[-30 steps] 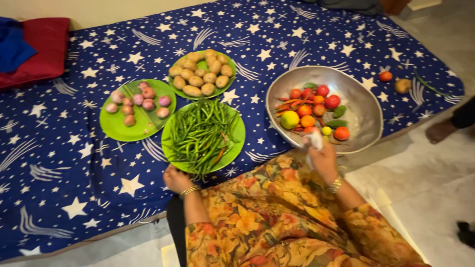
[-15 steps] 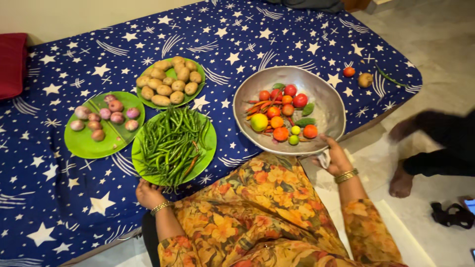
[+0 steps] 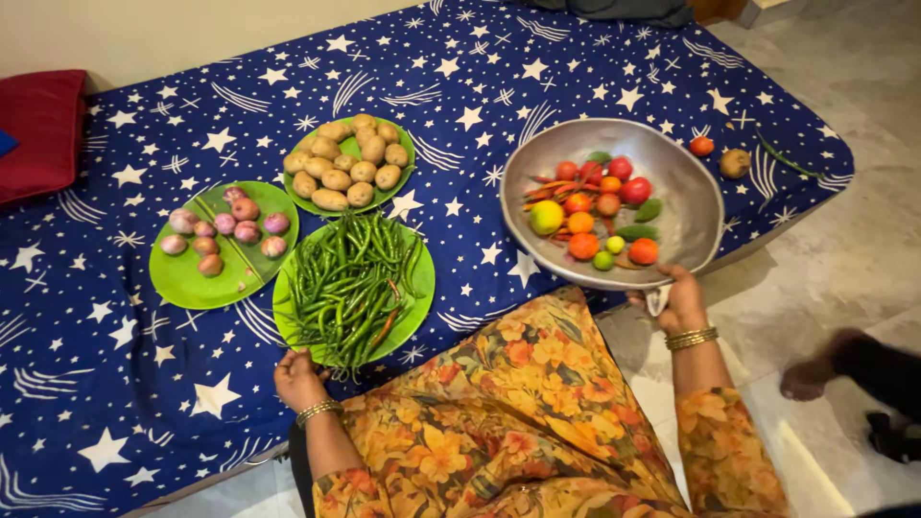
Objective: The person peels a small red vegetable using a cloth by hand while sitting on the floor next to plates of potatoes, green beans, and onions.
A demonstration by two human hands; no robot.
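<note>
My left hand point(image 3: 299, 377) rests on the blue star-patterned mattress point(image 3: 115, 336), touching the near rim of a green plate point(image 3: 422, 288) heaped with green chillies point(image 3: 350, 286). My right hand point(image 3: 679, 301) grips the near edge of a large steel bowl point(image 3: 691, 206) together with a white cloth point(image 3: 658, 299). The bowl holds tomatoes point(image 3: 635, 190), limes and red chillies. Two more green plates lie beyond: one with potatoes point(image 3: 350, 163), one with onions point(image 3: 225, 230).
A loose tomato point(image 3: 702, 146), a potato point(image 3: 735, 163) and a green chilli point(image 3: 782, 155) lie on the mattress corner at right. A red cushion point(image 3: 43, 129) sits at far left. Another person's foot point(image 3: 815, 376) stands on the tiled floor at right.
My right hand slid from the bowl's front to its near-right rim, cloth still in it. The other person's feet shifted on the floor. My left hand stayed by the chilli plate.
</note>
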